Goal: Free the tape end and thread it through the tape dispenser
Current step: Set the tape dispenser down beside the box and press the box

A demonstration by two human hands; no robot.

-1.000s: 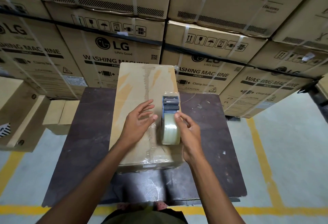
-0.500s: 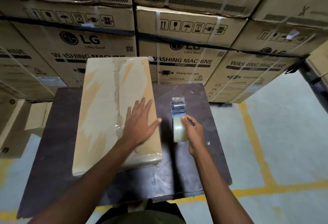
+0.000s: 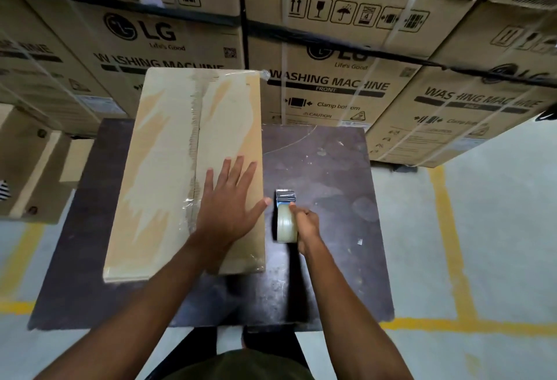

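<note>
The right hand (image 3: 307, 224) hides the tape dispenser's (image 3: 286, 217) handle.

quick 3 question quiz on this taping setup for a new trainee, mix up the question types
1. True or false: the left hand lies flat, fingers spread, on the cardboard box.
2. Multiple choice: where is the tape dispenser?
A. on top of the box
B. over the dark table, right of the box
C. on the floor
3. Fill in: the dispenser is gripped by the ___ hand.

Key:
1. True.
2. B; whether it touches the table cannot be told.
3. right; the right hand is closed around it, beside the clear tape roll.
</note>
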